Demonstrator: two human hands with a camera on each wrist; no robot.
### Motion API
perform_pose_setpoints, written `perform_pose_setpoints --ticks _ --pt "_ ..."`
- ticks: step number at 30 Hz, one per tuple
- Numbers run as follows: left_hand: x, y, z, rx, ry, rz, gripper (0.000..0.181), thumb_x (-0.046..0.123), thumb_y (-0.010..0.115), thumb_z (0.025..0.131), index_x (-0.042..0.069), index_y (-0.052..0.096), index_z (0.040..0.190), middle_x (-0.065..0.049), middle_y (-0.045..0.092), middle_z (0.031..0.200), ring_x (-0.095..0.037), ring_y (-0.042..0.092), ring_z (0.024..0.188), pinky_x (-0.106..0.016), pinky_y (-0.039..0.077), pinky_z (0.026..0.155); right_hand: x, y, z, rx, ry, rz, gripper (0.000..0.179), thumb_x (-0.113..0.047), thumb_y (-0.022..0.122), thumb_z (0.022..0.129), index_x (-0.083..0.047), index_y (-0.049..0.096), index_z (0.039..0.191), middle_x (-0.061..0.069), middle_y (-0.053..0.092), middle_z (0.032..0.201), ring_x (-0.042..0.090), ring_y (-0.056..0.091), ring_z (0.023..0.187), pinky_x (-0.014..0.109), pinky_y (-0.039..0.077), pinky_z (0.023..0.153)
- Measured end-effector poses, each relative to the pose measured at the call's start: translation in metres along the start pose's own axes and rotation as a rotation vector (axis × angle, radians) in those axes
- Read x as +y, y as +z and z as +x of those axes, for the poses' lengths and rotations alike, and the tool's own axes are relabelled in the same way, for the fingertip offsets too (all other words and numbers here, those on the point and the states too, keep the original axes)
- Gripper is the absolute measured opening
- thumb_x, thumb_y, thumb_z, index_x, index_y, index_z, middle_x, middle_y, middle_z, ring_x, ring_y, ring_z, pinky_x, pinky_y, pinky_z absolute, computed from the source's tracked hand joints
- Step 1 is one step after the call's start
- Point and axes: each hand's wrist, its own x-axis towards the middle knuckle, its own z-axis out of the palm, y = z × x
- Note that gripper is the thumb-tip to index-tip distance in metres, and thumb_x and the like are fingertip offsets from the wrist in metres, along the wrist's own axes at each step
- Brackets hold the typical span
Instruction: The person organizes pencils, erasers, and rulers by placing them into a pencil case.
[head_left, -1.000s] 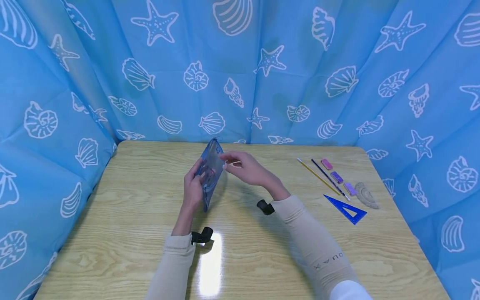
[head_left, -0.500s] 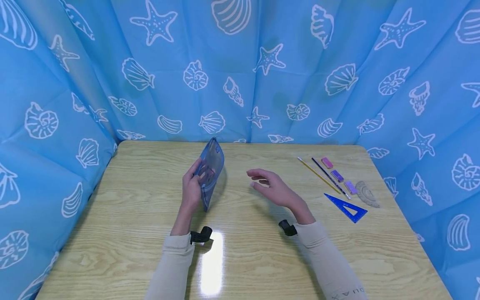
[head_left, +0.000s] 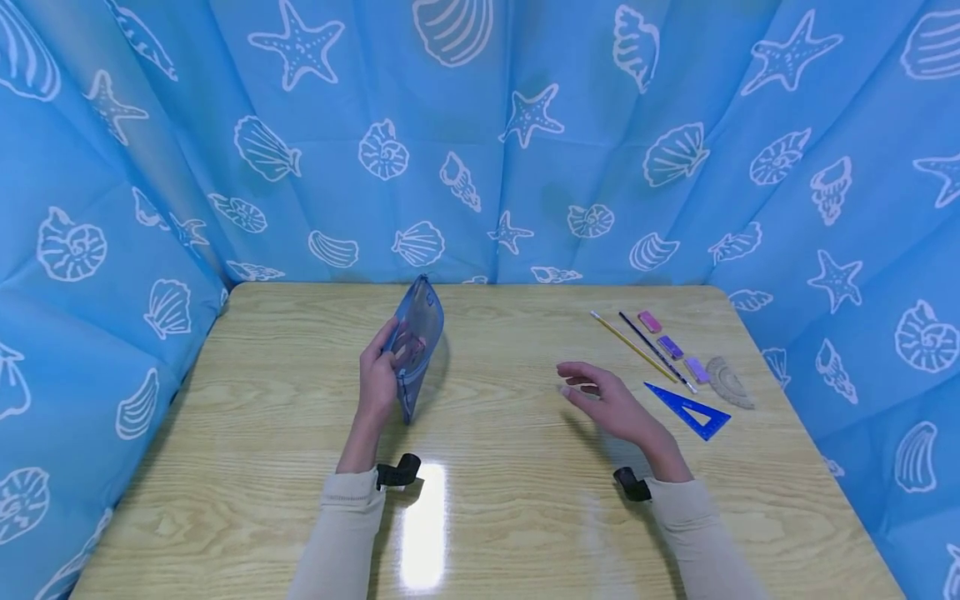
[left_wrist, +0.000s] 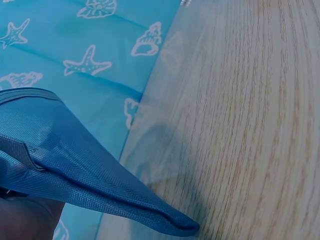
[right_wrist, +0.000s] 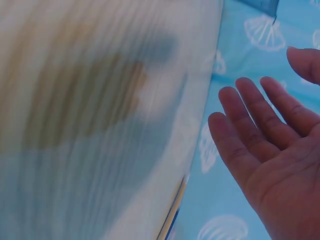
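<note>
In the head view my left hand (head_left: 377,379) grips a blue, see-through zip pencil case (head_left: 427,321) by its left side, above the left-centre of the table. The case stands on edge and its mouth gapes. Up close in the left wrist view, the blue mesh of the pencil case (left_wrist: 95,165) hides most of the hand (left_wrist: 27,217). My right hand (head_left: 615,404) is over the table with nothing in it, just left of a blue set square (head_left: 684,408). Its fingers look relaxed and apart in the right wrist view, palm showing.
At the table's right lie a yellow pencil (head_left: 630,343), a dark patterned pencil (head_left: 652,347), a pink eraser (head_left: 649,322), a purple eraser (head_left: 670,347), a lilac eraser (head_left: 697,369) and a clear protractor (head_left: 727,383). A blue shell-print curtain (head_left: 480,150) surrounds the table (head_left: 285,350).
From beside the mouth of the pencil case, my right hand has moved right and nearer to me, toward the set square. My left hand keeps holding the case in about the same place.
</note>
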Motion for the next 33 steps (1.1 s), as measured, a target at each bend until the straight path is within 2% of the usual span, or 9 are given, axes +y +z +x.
perform_pose_setpoints --ticks 9,15,18,24,33 --pt "0.000 -0.001 0.000 -0.008 0.002 0.018 0.067 -0.009 0.021 0.090 -0.004 0.033 0.155 -0.028 0.045 0.151 -0.042 0.046 0.140 -0.053 0.040 0.118 0.022 -0.044 -0.034 0.042 0.046 -0.096 0.043 -0.009 0.058 0.102 0.008 0.051 0.140 0.028 0.058 0.137 0.045 0.057 0.122 0.062 0.049 0.103" --pt "0.001 0.000 0.001 -0.010 0.009 0.011 0.066 -0.009 0.022 0.090 -0.005 0.033 0.155 -0.029 0.045 0.151 -0.043 0.046 0.140 -0.054 0.040 0.118 0.031 -0.079 -0.056 0.049 0.126 -0.200 0.045 -0.008 0.065 0.098 0.009 0.054 0.138 0.030 0.058 0.135 0.048 0.057 0.121 0.063 0.049 0.102" --pt "0.001 0.000 0.001 -0.005 0.007 0.012 0.066 -0.009 0.022 0.090 -0.005 0.033 0.155 -0.029 0.046 0.151 -0.042 0.046 0.141 -0.053 0.041 0.118 0.036 -0.092 -0.065 0.058 0.169 -0.250 0.046 -0.008 0.069 0.095 0.010 0.056 0.135 0.031 0.059 0.131 0.049 0.059 0.117 0.061 0.053 0.097" --pt "0.001 -0.001 0.001 -0.009 0.001 0.040 0.067 -0.008 0.021 0.090 -0.004 0.032 0.156 -0.026 0.046 0.152 -0.040 0.044 0.143 -0.051 0.036 0.122 0.051 -0.111 -0.078 0.036 0.293 -0.355 0.054 -0.016 0.076 0.091 0.009 0.057 0.134 0.033 0.058 0.130 0.051 0.058 0.115 0.057 0.059 0.087" --pt "0.003 -0.001 -0.002 -0.014 -0.010 0.053 0.069 -0.008 0.022 0.089 -0.002 0.031 0.157 -0.023 0.046 0.153 -0.038 0.046 0.142 -0.054 0.036 0.121 0.065 -0.122 -0.083 -0.011 0.359 -0.422 0.065 -0.015 0.086 0.079 0.014 0.057 0.129 0.038 0.059 0.126 0.051 0.058 0.108 0.058 0.056 0.086"
